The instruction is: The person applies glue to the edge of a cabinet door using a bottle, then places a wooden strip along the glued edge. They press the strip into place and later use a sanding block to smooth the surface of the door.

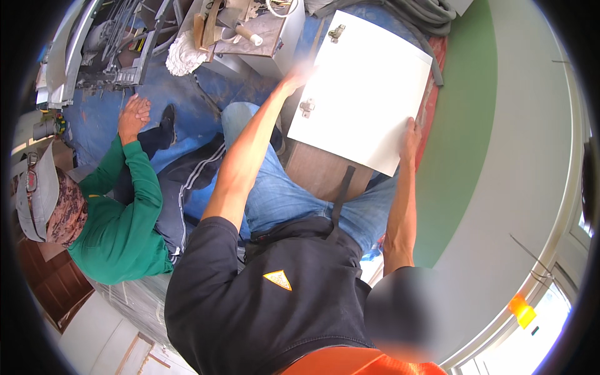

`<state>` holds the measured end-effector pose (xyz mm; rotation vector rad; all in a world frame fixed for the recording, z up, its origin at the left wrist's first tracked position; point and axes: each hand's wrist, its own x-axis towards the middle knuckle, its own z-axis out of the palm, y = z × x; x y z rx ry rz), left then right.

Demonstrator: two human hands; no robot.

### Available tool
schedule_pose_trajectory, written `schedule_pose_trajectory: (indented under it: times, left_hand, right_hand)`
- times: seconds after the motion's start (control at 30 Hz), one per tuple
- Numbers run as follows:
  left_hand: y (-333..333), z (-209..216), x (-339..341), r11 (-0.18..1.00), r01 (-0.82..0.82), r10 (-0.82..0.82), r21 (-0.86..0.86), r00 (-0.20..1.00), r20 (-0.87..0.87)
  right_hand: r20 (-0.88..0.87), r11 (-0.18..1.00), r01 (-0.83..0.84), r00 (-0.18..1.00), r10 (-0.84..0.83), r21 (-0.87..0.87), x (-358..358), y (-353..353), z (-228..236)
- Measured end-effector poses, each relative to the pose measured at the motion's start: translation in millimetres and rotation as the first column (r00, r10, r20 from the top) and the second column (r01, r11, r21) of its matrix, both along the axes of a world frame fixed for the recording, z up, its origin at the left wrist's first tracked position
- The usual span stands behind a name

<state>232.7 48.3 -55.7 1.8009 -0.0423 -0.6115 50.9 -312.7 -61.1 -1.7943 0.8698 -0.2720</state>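
A white cabinet door [365,94] lies tilted in front of me, over my knees and a brown wooden surface [325,164]. Two metal hinges are fixed along its left side, an upper hinge [336,33] and a lower hinge [307,107]. Between the hinges, my left hand [297,77] grips the door's left edge; its fingertips are blurred. My right hand [410,141] is closed round the right edge near the lower corner, with the thumb side on the face and the other fingers mostly hidden beneath.
A person in a green sweater [119,212] sits close on my left, hands clasped. Beyond stands a cabinet [262,47] with tools and scraps on top, beside a metal rack [112,56]. A green and white wall [462,131] runs along my right. Grey hose [425,15] lies coiled far right.
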Motion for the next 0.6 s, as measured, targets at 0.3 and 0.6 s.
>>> schedule_pose_trajectory:
  times: [0.3, 0.6]
  left_hand:
    - [-6.9, 38.2, -19.0, 0.995, -0.056, 0.047, 0.085, 0.993, 0.104]
    - [-86.4, 78.3, -122.1, 0.931, -0.297, 0.27, -0.212, 0.952, -0.146]
  right_hand:
    - [0.218, 0.988, 0.095, 0.974, -0.067, -0.12, 43.0, -26.0, 5.4]
    - [-0.029, 0.845, -0.162, 0.985, 0.172, -0.509, 132.8, -133.2, 156.9]
